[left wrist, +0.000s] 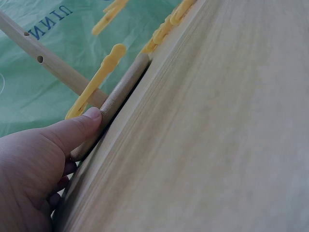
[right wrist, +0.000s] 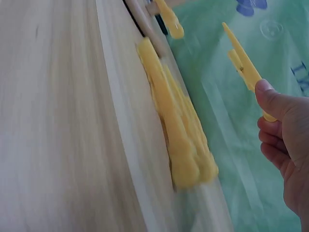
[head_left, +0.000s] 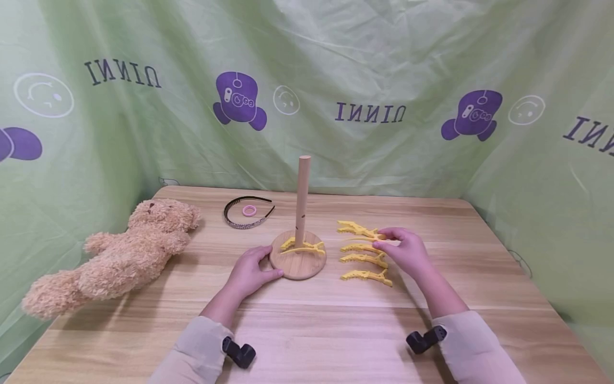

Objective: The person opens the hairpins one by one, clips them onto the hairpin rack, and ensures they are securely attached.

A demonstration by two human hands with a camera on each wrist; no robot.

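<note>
- Pinching a yellow clip (right wrist: 250,66), arms spread, between thumb and fingers of the right grip (head_left: 405,250), raised above the right of the worktop (head_left: 307,325).
- Holding the left rim of the wooden base (head_left: 301,268) in the left grip (head_left: 248,273), thumb on the near side.
- Seen about the foot of the post (head_left: 302,202): a second clip (left wrist: 99,77).
- Could slip free if pinched off-centre.
- Could tip or skid if the post gets knocked while loosely steadied.
- Might scatter the loose clips (head_left: 363,260), just near, by swinging too low.
</note>
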